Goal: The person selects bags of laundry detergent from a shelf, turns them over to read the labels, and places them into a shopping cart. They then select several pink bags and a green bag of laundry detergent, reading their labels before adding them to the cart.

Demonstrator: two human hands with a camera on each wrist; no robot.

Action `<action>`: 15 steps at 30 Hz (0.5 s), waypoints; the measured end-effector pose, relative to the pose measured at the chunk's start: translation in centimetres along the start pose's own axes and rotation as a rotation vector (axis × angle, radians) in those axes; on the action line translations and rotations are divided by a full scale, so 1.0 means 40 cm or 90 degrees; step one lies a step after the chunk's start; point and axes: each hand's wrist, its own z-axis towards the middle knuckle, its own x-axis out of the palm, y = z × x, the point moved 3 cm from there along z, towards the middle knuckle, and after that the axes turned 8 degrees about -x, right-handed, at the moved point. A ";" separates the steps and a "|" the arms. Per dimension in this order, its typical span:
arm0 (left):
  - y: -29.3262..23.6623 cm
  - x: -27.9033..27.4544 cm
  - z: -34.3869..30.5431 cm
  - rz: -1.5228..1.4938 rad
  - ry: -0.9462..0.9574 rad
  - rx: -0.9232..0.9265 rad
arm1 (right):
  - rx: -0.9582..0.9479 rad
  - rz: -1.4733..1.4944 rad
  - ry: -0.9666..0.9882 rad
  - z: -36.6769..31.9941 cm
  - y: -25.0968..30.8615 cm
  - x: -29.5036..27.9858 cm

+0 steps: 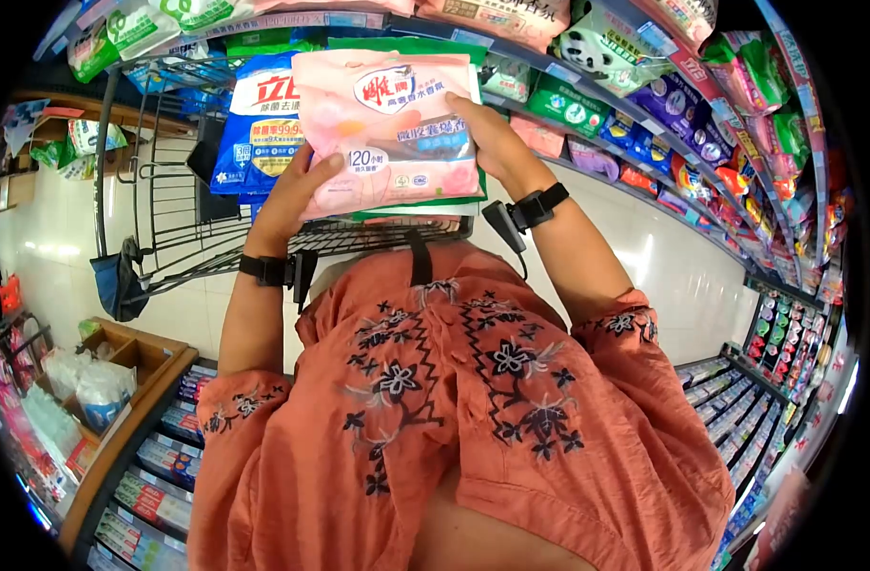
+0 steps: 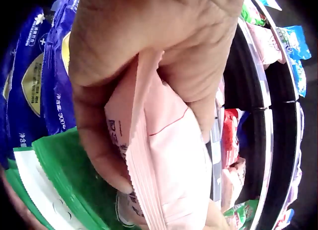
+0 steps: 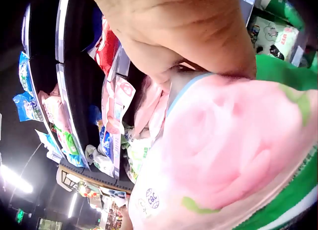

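Observation:
Both hands hold a pink bag of washing powder [image 1: 378,143] over a shopping cart, its printed front turned up toward the head camera. The left hand [image 1: 300,195] grips the left edge, thumb on the front. In the left wrist view, the fingers [image 2: 99,145] curl round the bag's crimped seam [image 2: 144,185]. At the opposite edge, the right hand [image 1: 492,141] grips with its thumb on the front; the right wrist view shows a pink rose print [image 3: 218,130] below it. Blue bags [image 1: 254,143] and a green bag [image 2: 74,175] lie beside and under the pink one.
The wire shopping cart [image 1: 159,205] stands in front of the person. Shelves of bagged detergent [image 1: 644,124] curve along the front and right. A wooden bin [image 1: 135,357] is at the left, and low racks of boxed goods [image 1: 154,500] stand behind the person.

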 end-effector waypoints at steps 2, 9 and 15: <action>-0.007 0.008 -0.001 -0.023 -0.031 -0.027 | -0.035 0.075 0.073 -0.026 0.002 -0.005; 0.023 -0.024 0.027 -0.094 -0.071 -0.106 | 0.006 -0.106 0.153 -0.119 -0.029 -0.031; -0.020 -0.033 -0.010 0.265 -0.029 -0.043 | -0.223 -0.353 0.247 -0.108 -0.028 -0.026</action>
